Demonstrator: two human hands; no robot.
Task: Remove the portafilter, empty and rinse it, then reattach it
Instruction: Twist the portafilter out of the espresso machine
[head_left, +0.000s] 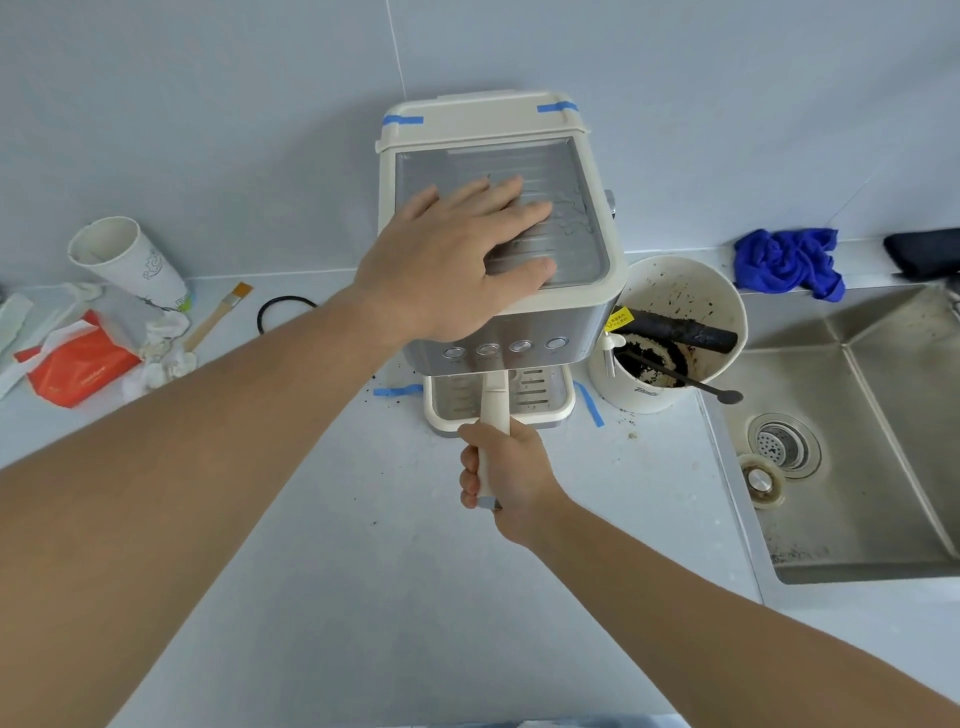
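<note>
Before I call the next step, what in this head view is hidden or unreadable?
- Basket end of the cream portafilter handle: under the espresso machine front; locked or loose unknown.
- Button labels: too small.
- Yellow sticker text: too small.
- Handle's middle: wrapped by right hand.
- Left hand covers part of the top tray.

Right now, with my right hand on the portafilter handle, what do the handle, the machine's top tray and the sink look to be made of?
Portafilter handle: looks like cream plastic, smooth and matte, with a grey end cap. Top tray of the machine: seemingly brushed metal, ribbed, with a dull grey sheen, framed in cream plastic. Sink: likely stainless steel, with a satin shine and sharp folded creases, speckled with dark grounds.
</note>
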